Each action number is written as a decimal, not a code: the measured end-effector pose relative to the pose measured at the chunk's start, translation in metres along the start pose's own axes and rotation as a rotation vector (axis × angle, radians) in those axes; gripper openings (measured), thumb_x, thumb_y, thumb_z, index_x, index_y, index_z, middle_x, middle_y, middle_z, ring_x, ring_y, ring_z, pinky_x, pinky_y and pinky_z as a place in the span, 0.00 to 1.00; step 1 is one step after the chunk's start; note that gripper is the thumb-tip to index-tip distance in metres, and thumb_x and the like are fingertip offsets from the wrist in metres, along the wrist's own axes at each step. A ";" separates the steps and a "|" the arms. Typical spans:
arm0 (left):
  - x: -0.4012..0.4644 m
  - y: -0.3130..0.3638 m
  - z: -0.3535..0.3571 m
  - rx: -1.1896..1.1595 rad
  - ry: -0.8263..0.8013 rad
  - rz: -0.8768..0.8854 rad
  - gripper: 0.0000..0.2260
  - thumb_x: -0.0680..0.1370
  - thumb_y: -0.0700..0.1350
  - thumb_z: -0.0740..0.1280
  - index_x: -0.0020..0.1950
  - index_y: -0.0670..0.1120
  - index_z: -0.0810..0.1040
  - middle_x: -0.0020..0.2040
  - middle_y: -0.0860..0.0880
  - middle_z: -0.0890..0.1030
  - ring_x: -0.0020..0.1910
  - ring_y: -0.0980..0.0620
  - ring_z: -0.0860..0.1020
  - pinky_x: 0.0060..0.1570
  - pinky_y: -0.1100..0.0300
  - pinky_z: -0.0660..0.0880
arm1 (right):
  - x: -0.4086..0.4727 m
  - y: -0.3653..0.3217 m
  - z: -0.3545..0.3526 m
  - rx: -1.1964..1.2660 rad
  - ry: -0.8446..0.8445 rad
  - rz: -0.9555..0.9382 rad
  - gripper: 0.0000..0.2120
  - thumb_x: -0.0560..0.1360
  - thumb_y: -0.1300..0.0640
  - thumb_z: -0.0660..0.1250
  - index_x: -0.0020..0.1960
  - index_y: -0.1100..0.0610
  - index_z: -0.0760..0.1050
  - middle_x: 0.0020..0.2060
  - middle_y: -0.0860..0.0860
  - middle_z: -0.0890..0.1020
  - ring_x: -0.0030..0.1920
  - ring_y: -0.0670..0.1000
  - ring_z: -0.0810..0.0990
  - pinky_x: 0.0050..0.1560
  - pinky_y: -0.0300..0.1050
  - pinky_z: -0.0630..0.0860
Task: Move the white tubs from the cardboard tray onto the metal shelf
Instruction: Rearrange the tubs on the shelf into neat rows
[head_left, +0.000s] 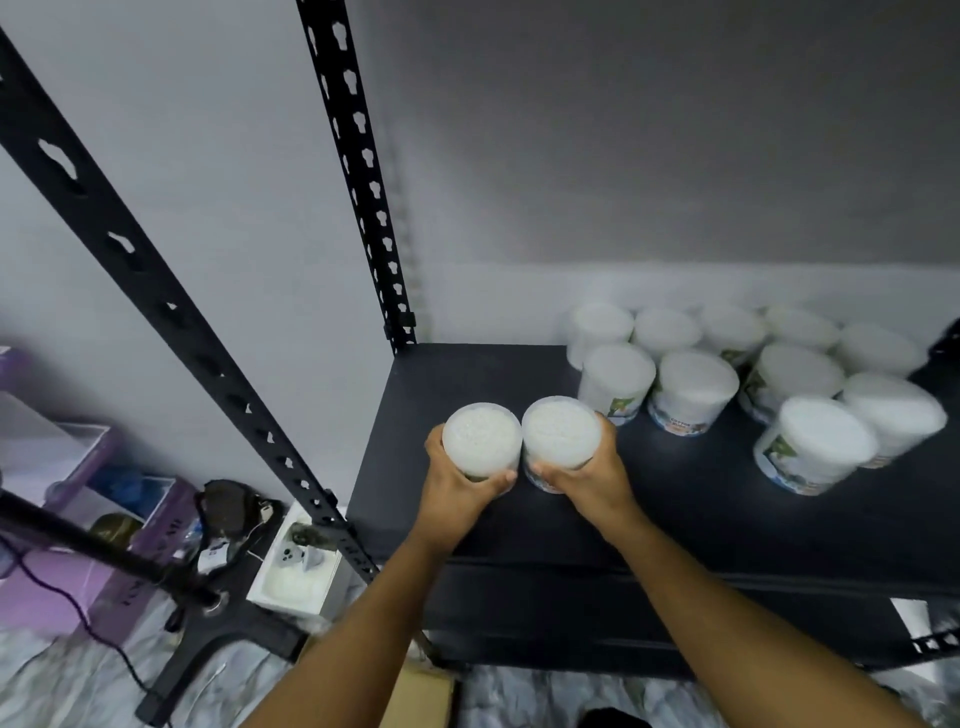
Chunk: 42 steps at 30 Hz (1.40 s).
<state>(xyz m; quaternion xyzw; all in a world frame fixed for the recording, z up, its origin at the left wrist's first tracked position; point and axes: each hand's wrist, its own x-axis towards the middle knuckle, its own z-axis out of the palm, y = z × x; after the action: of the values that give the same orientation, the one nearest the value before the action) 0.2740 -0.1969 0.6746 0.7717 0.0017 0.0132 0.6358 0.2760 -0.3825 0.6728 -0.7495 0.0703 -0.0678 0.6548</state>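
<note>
Nearest, a bit of brown cardboard tray (415, 696) shows at the bottom edge between the forearms; contents hidden. Above it, the front edge of the black metal shelf (519, 525). Left hand (457, 491) grips the left tub (482, 441), fingers curled round the side wall, thumb across the near side. Right hand (587, 480) grips the right tub (561, 434) the same way, fingers wrapped round its wall. Both tubs upright, side by side, touching, over the shelf's front-left area; can't tell if the bases are down yet. Clear lids show packed white fill, looks like cotton buds, label too blurred to be sure. Judgement: light, stiff thin plastic, smooth and a bit slippery, not fragile; hold mid-wall, not by the lid, easy one per hand. Farther back, a cluster of matching placed tubs (696, 389) stands in rows toward the shelf's rear-right corner, some tilted, printed labels on the sides. Open room remains at the shelf's left and front.
</note>
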 end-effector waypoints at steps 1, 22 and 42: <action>0.006 0.000 0.001 -0.004 -0.001 -0.001 0.41 0.65 0.44 0.80 0.66 0.56 0.55 0.61 0.60 0.68 0.60 0.61 0.71 0.47 0.73 0.74 | 0.007 0.001 0.001 -0.004 -0.003 -0.002 0.41 0.60 0.61 0.81 0.65 0.47 0.62 0.58 0.43 0.73 0.58 0.43 0.73 0.47 0.33 0.73; 0.107 -0.002 -0.007 0.093 -0.013 -0.021 0.41 0.64 0.48 0.80 0.68 0.53 0.58 0.62 0.55 0.70 0.62 0.53 0.71 0.59 0.57 0.72 | 0.104 -0.005 0.019 -0.246 -0.029 -0.033 0.42 0.58 0.49 0.80 0.66 0.52 0.63 0.61 0.49 0.71 0.62 0.50 0.71 0.62 0.50 0.72; 0.136 -0.006 -0.007 0.108 -0.020 -0.031 0.40 0.63 0.50 0.80 0.65 0.60 0.57 0.61 0.54 0.72 0.61 0.52 0.73 0.61 0.52 0.74 | 0.123 -0.013 0.023 -0.273 -0.043 0.029 0.41 0.65 0.55 0.78 0.70 0.53 0.57 0.66 0.51 0.65 0.67 0.52 0.66 0.66 0.49 0.66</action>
<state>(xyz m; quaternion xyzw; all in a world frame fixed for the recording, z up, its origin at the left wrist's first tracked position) 0.4096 -0.1859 0.6723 0.8050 0.0080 -0.0048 0.5933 0.4019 -0.3821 0.6840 -0.8319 0.0755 -0.0322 0.5488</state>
